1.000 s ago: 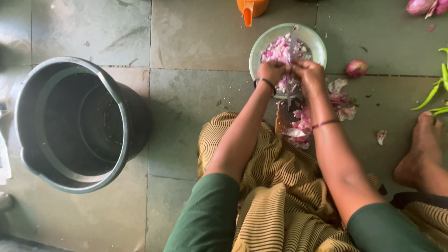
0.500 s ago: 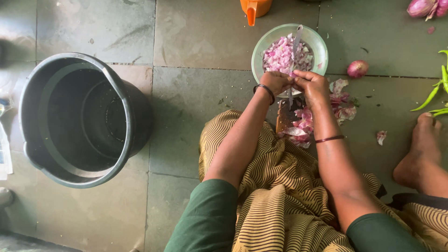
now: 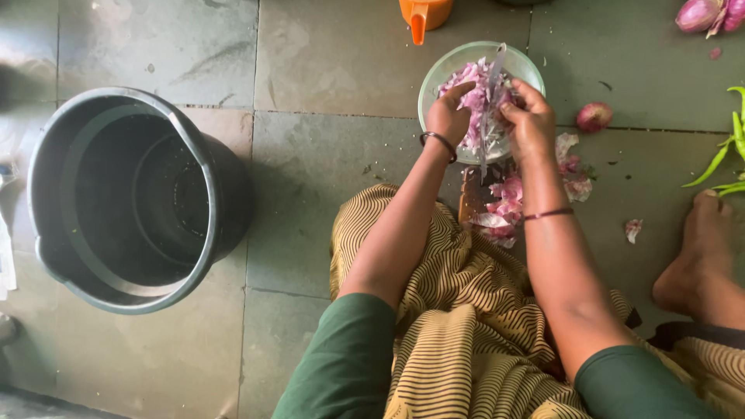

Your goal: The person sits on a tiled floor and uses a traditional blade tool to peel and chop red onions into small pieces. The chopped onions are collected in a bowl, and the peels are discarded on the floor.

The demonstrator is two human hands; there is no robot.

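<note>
- A dark grey bucket (image 3: pixel 132 198) is standing on the stone floor (image 3: pixel 326 155) at left
- An orange jug (image 3: pixel 423 14) is sitting at the top edge
- Green chillies (image 3: pixel 725 147) are lying at right
- Whole onions (image 3: pixel 706 14) are resting top right

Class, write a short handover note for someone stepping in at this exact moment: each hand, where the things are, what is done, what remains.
Left hand and right hand: both at the upright blade over the pale green bowl, working onion against it.
Done: chopped onion fills the bowl; peels lie on the floor beside it.
Left: one peeled onion right of the bowl, whole onions at top right.
</note>
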